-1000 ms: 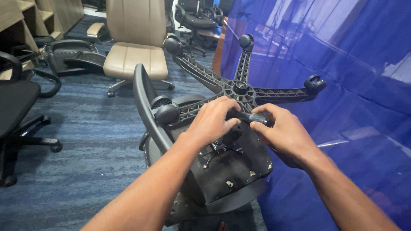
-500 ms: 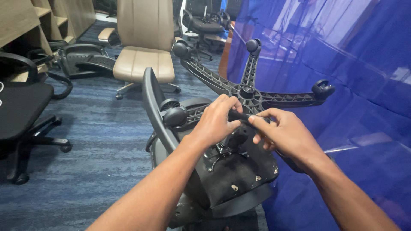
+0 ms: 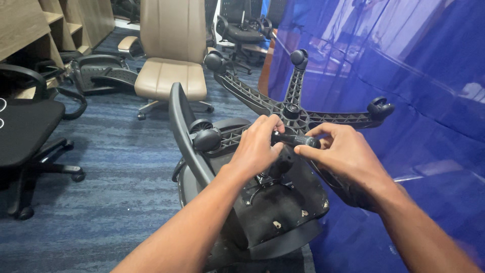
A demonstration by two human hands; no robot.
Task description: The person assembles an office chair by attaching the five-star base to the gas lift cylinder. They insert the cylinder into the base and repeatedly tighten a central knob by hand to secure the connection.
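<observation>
Streaked blue carpet (image 3: 111,167) beneath an upturned black office chair (image 3: 262,202). Left hand (image 3: 257,144) and right hand (image 3: 343,156) clenched around its smooth gas cylinder (image 3: 295,139), below the ribbed star base (image 3: 298,114).

We see an overturned black office chair (image 3: 252,202) on the blue carpet floor (image 3: 111,167), its five-armed black plastic wheel base (image 3: 298,114) on top; a beige padded chair (image 3: 172,60) stands behind, left.

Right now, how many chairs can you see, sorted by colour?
Black chairs: 4 (overturned chair under the hands, one at left, one lying by the shelves, one at the back)
Beige chairs: 1
Total: 5
</observation>
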